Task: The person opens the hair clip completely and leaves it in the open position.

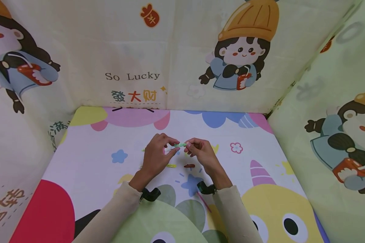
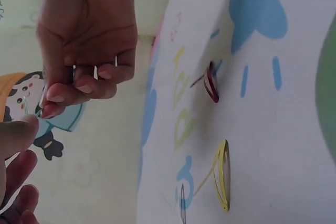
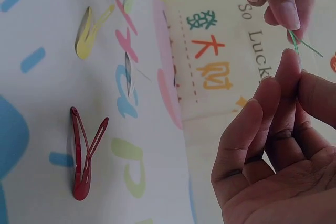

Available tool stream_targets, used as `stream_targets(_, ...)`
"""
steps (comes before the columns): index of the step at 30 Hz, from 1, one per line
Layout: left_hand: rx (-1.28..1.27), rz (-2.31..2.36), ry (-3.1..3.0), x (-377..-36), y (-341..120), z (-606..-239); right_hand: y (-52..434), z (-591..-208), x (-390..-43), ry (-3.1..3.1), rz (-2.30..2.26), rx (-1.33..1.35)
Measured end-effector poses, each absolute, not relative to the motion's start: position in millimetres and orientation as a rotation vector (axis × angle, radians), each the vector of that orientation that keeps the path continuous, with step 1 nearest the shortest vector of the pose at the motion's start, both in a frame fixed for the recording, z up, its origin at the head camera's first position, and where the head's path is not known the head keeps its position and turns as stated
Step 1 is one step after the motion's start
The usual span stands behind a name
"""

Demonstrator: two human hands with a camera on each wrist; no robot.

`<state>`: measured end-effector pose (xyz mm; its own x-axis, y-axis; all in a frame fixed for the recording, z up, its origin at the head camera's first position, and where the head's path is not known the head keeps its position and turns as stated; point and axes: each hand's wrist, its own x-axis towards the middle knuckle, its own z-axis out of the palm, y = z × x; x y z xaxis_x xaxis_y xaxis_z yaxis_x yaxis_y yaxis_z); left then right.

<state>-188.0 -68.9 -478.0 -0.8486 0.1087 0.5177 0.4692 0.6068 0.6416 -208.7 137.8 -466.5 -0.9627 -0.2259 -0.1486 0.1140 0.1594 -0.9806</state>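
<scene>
I am sitting at a printed play mat (image 1: pixel 88 162) that is lying flat in front of me, walled in by cartoon-printed fabric panels: one is standing along the far edge (image 1: pixel 134 60), one is closing the left side, and one is leaning in along the right edge (image 1: pixel 331 111). The mat is spreading wide to either side of my arms, with the most open room lying to the left and right of my hands and toward the near corners.

My sleeved forearms are converging over the middle of the mat. My left hand (image 1: pixel 156 157) is raised just above the surface, its fingertips pinching one end of a green hair clip (image 1: pixel 180 145). My right hand (image 1: pixel 202 153) is meeting it from the other side, thumb and fingers curled and pinching the same clip, so the clip is hanging between both hands, off the mat.

Under and just beside my hands, smaller clips are lying on the mat: a yellow hair clip (image 1: pixel 171 165) below my left fingers, sprung open, and a red hair clip (image 1: pixel 189 165) just beside my right hand, also open. In the right wrist view a thin pale clip (image 3: pixel 128 73) is lying past the yellow one, nearer the far wall.
</scene>
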Motion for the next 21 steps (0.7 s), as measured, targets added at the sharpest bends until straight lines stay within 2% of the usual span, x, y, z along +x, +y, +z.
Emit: stream_targets(21,-0.476,-0.991,-2.433,-185.1,-67.9,-478.2,138.2,-472.6,-207.5,2.161,-1.862,-0.093)
